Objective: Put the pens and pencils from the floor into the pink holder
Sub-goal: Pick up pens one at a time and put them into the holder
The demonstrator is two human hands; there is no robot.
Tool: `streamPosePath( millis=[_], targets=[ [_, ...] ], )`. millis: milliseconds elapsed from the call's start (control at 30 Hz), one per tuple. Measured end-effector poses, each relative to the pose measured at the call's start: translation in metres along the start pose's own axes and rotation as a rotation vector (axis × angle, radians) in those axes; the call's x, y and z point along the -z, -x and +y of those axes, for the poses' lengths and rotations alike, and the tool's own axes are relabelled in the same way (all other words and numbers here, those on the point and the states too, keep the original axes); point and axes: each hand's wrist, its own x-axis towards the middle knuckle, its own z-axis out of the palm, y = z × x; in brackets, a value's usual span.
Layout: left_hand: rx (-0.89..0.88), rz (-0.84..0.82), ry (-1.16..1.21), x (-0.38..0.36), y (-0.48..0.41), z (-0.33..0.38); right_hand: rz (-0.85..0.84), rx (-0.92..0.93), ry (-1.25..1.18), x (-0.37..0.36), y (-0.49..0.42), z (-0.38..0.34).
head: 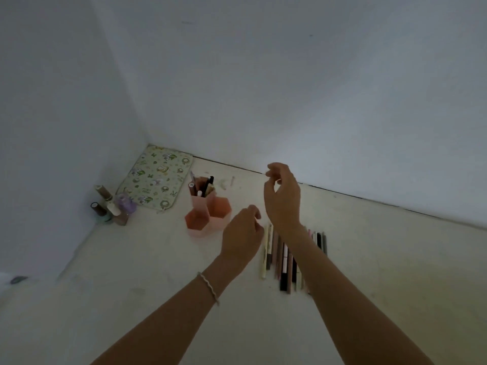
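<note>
pink holder (208, 214): partly filled, tall cell only. pens and pencils (283, 256): row on floor just right of holder. left hand (243, 233), right hand (283, 196): loosely curled, apparently empty. risk: a careless reach tips the holder.

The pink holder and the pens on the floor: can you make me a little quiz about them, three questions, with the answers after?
1. True or false: the pink holder already has pens in its tallest cup.
2. Where do the loose pens lie: A) in a row beneath the right forearm, B) on the patterned mat?
3. Which wrist wears a bracelet?

Key: 1 true. 2 A. 3 the left hand's; the right hand has none.
</note>
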Motion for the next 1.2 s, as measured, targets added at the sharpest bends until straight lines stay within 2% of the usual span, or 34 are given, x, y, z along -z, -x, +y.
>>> streamPosePath(
  millis=[167,267,500,600,733,833,900,967,1033,1200],
  targets=[
    [0.206,-0.203,-0.149,-0.057,0.003,0.014,-0.039,-0.122,0.014,0.038,0.009,0.036],
    [0.244,-0.233,-0.208,-0.071,0.007,0.015,-0.063,-0.155,0.012,0.044,0.013,0.048],
    [0.382,-0.244,0.012,-0.065,-0.001,0.009,-0.105,-0.221,-0.028,0.036,0.01,0.067],
    [0.368,-0.141,0.155,-0.047,-0.006,0.004,-0.154,-0.253,0.055,0.031,0.011,0.08],
    [0.258,0.057,0.337,-0.016,-0.016,0.001,-0.386,-0.331,0.227,0.014,0.014,0.088],
    [0.169,0.157,0.406,-0.001,-0.019,0.006,-0.619,-0.221,0.476,-0.009,0.025,0.082],
    [0.107,0.168,0.4,0.003,-0.017,0.011,-0.701,-0.12,0.625,-0.022,0.039,0.077],
    [0.05,0.186,0.38,0.01,-0.015,0.013,-0.708,-0.094,0.594,-0.031,0.048,0.072],
    [0.015,0.267,0.394,0.025,-0.019,0.013,-0.652,-0.138,0.433,-0.033,0.044,0.065],
    [-0.008,0.638,0.431,0.091,-0.042,-0.001,-0.357,-0.143,0.132,-0.014,0.012,0.048]
  ],
)
